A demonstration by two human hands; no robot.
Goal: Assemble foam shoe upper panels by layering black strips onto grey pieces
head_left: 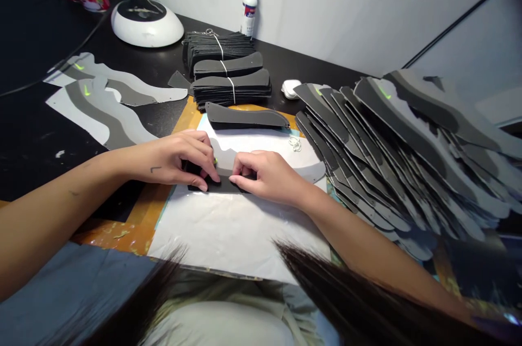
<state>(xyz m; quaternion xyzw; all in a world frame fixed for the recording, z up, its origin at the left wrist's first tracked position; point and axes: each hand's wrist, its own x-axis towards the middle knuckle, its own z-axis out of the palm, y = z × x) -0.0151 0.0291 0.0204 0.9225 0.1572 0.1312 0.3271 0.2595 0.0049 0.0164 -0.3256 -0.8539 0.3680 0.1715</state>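
Observation:
A grey shoe upper piece [223, 160] with a small neon-green mark lies flat on the white sheet [228, 226]. Along its near edge runs a black strip [225, 186], partly covered by my fingers. My left hand [190, 158] is closed at the left part of this strip, its thumb and bent fingers pressing at the edge. Close beside it, my right hand [267, 176] pinches the strip between thumb and curled fingers. Just beyond both hands rests a small stack of dark curved pieces [247, 116].
Bundles of dark pieces [230, 90] tied with white bands stand behind. Many layered upper pieces [379, 155] spread at the right; several grey ones [87, 109] lie left. Also there: a white lamp base [149, 30], a spray bottle [249, 8], a white case [291, 88] and pale bands [294, 143].

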